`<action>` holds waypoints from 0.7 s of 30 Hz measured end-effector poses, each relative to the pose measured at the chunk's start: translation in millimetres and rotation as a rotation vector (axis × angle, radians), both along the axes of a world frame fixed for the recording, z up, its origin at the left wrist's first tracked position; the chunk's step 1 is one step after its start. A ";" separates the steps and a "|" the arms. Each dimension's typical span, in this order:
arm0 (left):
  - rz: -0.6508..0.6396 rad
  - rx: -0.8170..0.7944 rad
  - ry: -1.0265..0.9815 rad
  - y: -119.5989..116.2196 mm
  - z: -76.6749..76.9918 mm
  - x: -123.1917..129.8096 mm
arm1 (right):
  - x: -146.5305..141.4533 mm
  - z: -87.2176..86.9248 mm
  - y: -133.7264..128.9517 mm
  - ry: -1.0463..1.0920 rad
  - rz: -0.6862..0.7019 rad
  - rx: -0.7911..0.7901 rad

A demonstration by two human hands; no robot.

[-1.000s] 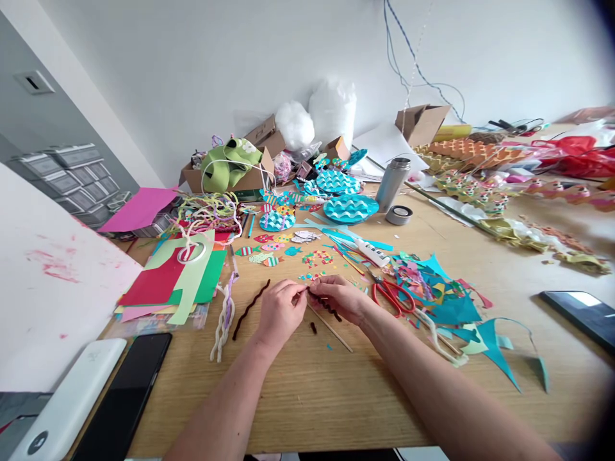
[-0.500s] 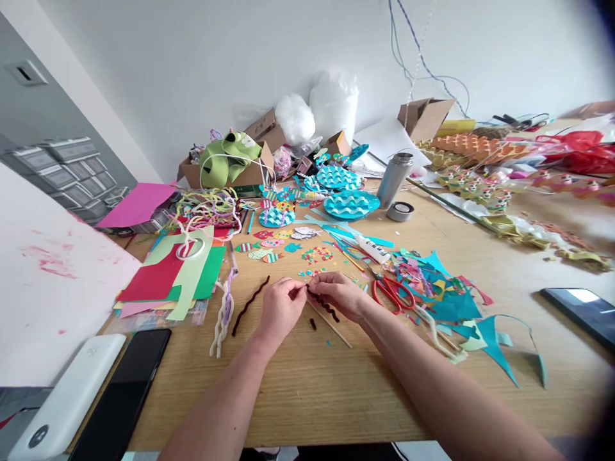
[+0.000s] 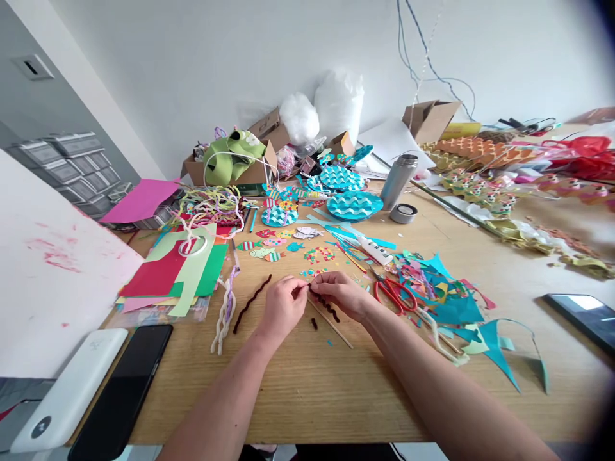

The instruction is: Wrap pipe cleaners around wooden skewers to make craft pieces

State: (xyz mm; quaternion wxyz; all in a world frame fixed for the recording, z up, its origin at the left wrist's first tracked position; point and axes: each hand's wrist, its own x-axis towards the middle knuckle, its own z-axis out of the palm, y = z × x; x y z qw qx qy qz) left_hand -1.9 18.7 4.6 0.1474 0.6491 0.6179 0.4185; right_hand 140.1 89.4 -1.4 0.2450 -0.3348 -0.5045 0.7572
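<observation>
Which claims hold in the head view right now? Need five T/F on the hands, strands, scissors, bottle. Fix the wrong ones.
1. The right hand holds a dark brown strand. True.
2. The left hand lies flat, palm down, far from the right hand. False: its fingers are pinched together, right by the right hand's fingertips.
3. A second dark brown strand lies on the table, to the left of the left hand. True.
4. The scissors have blue handles. False: the handles are red.
5. The metal bottle lies on its side. False: it stands on its base.
</observation>
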 end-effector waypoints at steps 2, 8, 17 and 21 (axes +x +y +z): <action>-0.006 0.007 0.030 -0.7 0.4 0.7 | 0.0 -1.8 0.5 -0.001 0.000 -0.011; -0.066 -0.166 -0.421 4.5 -1.9 -6.4 | 2.3 5.9 0.7 0.036 0.018 -0.035; -0.222 -0.304 -0.750 6.7 -1.0 -10.9 | 5.3 8.0 -0.2 0.082 0.124 -0.071; -0.137 -0.341 -0.949 7.6 1.0 -11.8 | 5.8 7.7 1.8 0.090 0.048 -0.086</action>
